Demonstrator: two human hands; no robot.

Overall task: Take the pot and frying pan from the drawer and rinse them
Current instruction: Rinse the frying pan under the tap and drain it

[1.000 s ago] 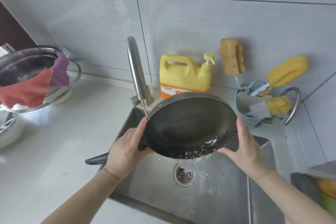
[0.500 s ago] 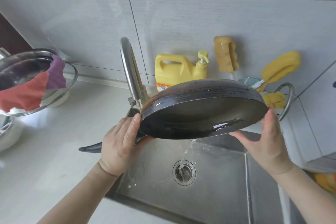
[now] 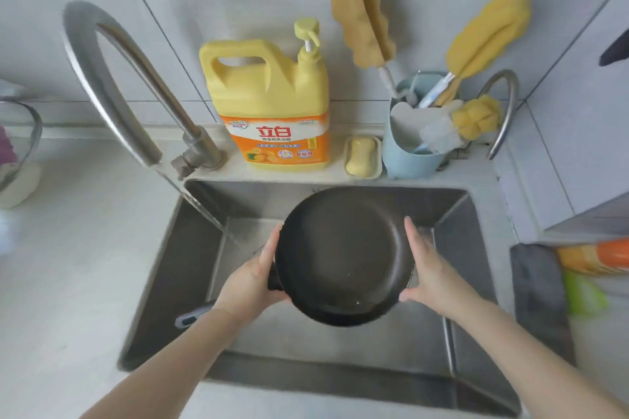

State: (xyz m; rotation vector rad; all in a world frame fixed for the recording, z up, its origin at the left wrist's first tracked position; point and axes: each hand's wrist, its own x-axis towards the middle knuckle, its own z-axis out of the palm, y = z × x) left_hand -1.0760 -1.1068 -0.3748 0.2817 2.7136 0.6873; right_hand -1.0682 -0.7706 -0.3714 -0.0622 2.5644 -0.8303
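The yellow detergent jug (image 3: 269,105) bears an orange label with large white characters "立白"; smaller print is illegible.

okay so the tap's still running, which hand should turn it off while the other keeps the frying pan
Probably the left hand. The faucet stands at the sink's back-left corner, on that side. But the left hand grips near the frying pan handle, so the right hand on the rim must take the weight.

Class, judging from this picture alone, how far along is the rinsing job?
Done: the frying pan is out of the drawer. In hand: left hand and right hand hold it over the sink, tap running. Left: no pot is visible, so its rinse cannot be confirmed.
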